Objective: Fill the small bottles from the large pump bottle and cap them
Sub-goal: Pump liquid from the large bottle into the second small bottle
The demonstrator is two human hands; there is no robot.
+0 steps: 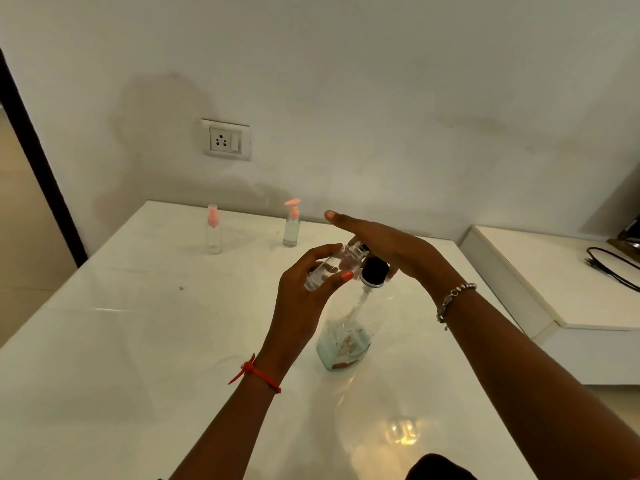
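A large clear pump bottle with a black pump collar stands in the middle of the white table, a little pale liquid at its bottom. My right hand lies flat on the pump head, fingers straight. My left hand grips a small uncapped clear bottle, tilted with its mouth under the pump spout. Two small bottles stand upright at the back: one with a pink spray cap, one with a pink pump cap.
The white glossy table meets the wall at the back. To the right sits a lower white ledge with a black cable. A wall socket is above the table.
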